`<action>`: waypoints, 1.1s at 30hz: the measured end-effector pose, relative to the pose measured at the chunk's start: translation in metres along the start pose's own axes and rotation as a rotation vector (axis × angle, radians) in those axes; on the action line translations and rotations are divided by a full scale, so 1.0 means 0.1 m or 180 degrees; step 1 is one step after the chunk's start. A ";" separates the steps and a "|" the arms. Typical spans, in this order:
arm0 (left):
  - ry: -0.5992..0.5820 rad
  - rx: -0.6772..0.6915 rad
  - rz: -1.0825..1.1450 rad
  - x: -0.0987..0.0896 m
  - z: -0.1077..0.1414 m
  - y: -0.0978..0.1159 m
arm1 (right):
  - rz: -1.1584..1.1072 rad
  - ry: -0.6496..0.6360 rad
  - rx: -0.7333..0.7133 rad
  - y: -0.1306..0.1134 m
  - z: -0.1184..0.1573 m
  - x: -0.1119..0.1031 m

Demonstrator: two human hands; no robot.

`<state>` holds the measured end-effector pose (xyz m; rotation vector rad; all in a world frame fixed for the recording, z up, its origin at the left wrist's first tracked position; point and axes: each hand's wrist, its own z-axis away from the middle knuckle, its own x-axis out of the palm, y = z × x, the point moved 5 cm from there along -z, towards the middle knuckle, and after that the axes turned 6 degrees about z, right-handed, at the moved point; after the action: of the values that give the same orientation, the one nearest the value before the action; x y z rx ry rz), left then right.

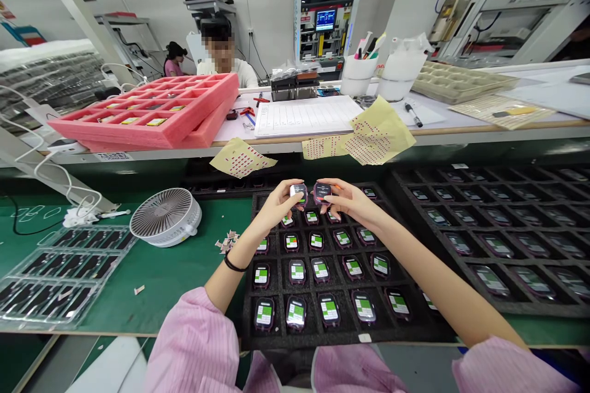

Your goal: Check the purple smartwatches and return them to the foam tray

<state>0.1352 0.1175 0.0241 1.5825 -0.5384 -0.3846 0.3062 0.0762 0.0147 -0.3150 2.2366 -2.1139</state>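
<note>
Up over the black tray (302,340), the left hand (280,202) pinches one watch (298,192); the right hand (351,201) pinches another watch (321,191).

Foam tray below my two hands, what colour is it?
The foam tray is black; it shows best in the head view.

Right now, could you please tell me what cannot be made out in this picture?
In the head view:
- Left device in the left hand: screen text too small, its lower part covered by the thumb.
- Right device in the right hand: screen text too small.
- Middle tray: some compartments hidden by the hands and right forearm.
- Right tray: cut off by the right edge.
- White sheet: entries too small.
</note>
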 end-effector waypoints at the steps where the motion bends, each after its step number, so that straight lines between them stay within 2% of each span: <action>1: 0.0021 -0.0013 0.0014 -0.01 -0.01 -0.01 | -0.0028 -0.0028 0.0015 0.00 0.00 0.00; 14: 0.0065 0.0010 -0.0053 -0.02 -0.01 0.00 | 0.0026 -0.0028 0.0042 0.01 0.00 0.01; 33: 0.0121 -0.0104 0.0046 -0.02 -0.02 -0.03 | 0.0193 0.0205 -0.0025 0.03 -0.01 -0.03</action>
<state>0.1346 0.1206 0.0208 1.5506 -0.5119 -0.3501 0.3089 0.0775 0.0115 -0.1797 2.2586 -2.1149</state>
